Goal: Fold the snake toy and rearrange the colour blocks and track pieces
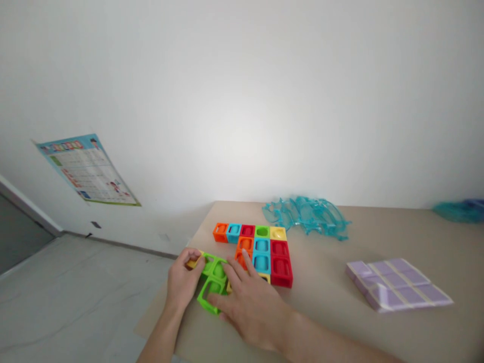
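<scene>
My left hand (183,278) is closed around a small yellow block (192,263) at the left end of a piece of joined green blocks (212,287). Its thumb and fingertips press at the green edge. My right hand (257,310) lies palm down, fingers spread, over the green blocks and the neighbouring orange block (245,244). Its thumb rests on the lowest green block. Beyond the fingertips, joined square blocks in red, light blue, green, yellow and orange lie flat, including a red block (281,271). The right hand hides part of a yellow block below them.
Translucent teal plastic pieces (306,216) lie by the wall at the back of the beige table (321,322). Purple joined blocks with pale lines (401,285) sit on the right. A blurred teal and blue heap (459,210) is at the far right. A poster (88,170) hangs on the wall.
</scene>
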The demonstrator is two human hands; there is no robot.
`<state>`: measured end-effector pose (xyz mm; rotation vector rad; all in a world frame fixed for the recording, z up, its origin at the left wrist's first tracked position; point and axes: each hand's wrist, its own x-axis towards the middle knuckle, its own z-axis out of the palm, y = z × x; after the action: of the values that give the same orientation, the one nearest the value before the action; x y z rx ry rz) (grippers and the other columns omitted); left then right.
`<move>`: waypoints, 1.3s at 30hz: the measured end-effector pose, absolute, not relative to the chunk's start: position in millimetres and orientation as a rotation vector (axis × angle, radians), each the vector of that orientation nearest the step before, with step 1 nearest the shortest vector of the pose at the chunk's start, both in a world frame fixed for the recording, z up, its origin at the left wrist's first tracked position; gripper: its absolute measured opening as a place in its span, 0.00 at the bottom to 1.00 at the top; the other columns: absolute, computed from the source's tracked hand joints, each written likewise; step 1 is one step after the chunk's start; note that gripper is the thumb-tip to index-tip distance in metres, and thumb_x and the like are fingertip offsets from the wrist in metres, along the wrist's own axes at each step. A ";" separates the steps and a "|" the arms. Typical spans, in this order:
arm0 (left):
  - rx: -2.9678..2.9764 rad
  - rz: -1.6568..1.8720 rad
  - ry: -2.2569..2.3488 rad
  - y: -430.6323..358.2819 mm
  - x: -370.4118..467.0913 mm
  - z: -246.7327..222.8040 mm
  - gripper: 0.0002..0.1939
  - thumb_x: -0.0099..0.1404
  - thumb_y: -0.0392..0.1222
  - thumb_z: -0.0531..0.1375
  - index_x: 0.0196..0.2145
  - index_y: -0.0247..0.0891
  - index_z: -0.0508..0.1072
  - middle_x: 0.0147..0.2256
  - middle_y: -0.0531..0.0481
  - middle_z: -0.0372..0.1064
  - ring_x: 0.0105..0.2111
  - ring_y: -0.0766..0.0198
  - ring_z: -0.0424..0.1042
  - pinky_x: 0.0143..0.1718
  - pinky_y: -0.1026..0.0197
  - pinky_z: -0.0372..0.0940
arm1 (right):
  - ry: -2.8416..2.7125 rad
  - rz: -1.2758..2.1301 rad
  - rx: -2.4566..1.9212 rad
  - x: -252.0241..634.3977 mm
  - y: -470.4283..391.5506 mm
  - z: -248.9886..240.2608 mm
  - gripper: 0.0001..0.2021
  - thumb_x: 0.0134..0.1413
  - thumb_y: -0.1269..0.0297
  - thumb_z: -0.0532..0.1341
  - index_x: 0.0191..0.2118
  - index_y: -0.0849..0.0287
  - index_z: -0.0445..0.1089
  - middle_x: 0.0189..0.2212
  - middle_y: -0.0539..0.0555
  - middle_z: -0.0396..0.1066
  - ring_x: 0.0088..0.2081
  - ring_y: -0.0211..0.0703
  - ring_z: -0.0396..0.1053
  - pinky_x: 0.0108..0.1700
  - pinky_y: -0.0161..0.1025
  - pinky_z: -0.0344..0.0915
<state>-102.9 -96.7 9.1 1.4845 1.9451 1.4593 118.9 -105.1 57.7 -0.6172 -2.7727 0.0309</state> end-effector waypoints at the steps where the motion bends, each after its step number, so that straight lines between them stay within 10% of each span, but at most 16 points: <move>1: 1.477 1.464 1.960 -96.7 -101.7 9.0 0.09 0.55 0.46 0.60 0.30 0.38 0.69 0.27 0.53 0.70 0.29 0.63 0.70 0.33 0.63 0.63 | -2.774 0.032 -0.614 119.0 -104.9 57.7 0.15 0.63 0.56 0.52 0.53 0.45 0.66 0.53 0.61 0.63 0.62 0.61 0.51 0.61 0.65 0.43; 14: 1.368 1.513 2.244 -87.7 -116.3 6.3 0.10 0.54 0.47 0.59 0.31 0.38 0.70 0.28 0.50 0.71 0.29 0.60 0.72 0.35 0.60 0.66 | -2.760 0.024 -0.553 120.7 -104.1 56.2 0.15 0.63 0.53 0.52 0.52 0.44 0.66 0.52 0.60 0.62 0.60 0.60 0.54 0.59 0.62 0.48; 22: 1.421 1.115 1.760 -78.6 -95.8 32.5 0.15 0.56 0.51 0.59 0.36 0.38 0.68 0.27 0.53 0.70 0.12 0.69 0.63 0.11 0.67 0.56 | -2.795 -0.037 -0.466 121.4 -103.9 54.9 0.16 0.62 0.52 0.53 0.55 0.39 0.63 0.48 0.59 0.63 0.59 0.57 0.55 0.59 0.59 0.49; 39: 1.437 0.985 1.810 -28.7 -69.3 45.4 0.15 0.59 0.44 0.59 0.42 0.35 0.67 0.31 0.48 0.76 0.10 0.69 0.65 0.08 0.69 0.53 | -2.806 0.043 -0.445 124.8 -95.4 58.2 0.16 0.62 0.53 0.54 0.54 0.39 0.64 0.43 0.57 0.62 0.54 0.54 0.56 0.55 0.53 0.55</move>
<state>-69.3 -28.7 45.4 1.4374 1.8099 0.9846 124.8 -95.4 58.2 -0.4449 -2.8063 0.0430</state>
